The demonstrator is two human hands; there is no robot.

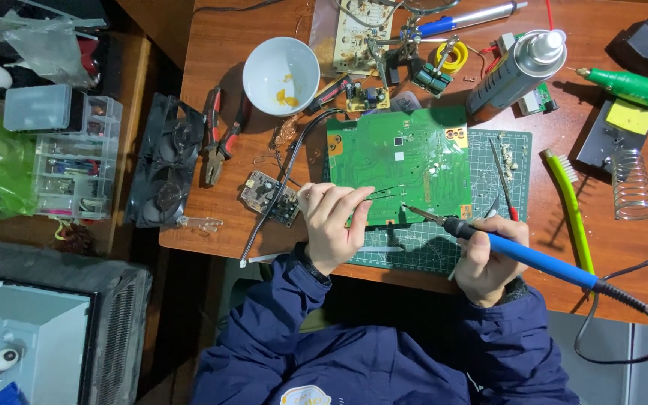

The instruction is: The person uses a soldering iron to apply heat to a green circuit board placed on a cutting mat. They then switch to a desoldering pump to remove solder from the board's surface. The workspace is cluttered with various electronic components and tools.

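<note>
Right hand [489,262] grips blue soldering iron [523,255] (tilted).

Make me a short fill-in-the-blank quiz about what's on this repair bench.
1. The right hand holds a soldering iron with a ____ handle.
2. The large circuit board is coloured ____.
3. The left hand holds thin ____ over the board.
4. Behind the board stands a white ____ holding yellow bits.

Missing words: blue; green; tweezers; bowl
</note>
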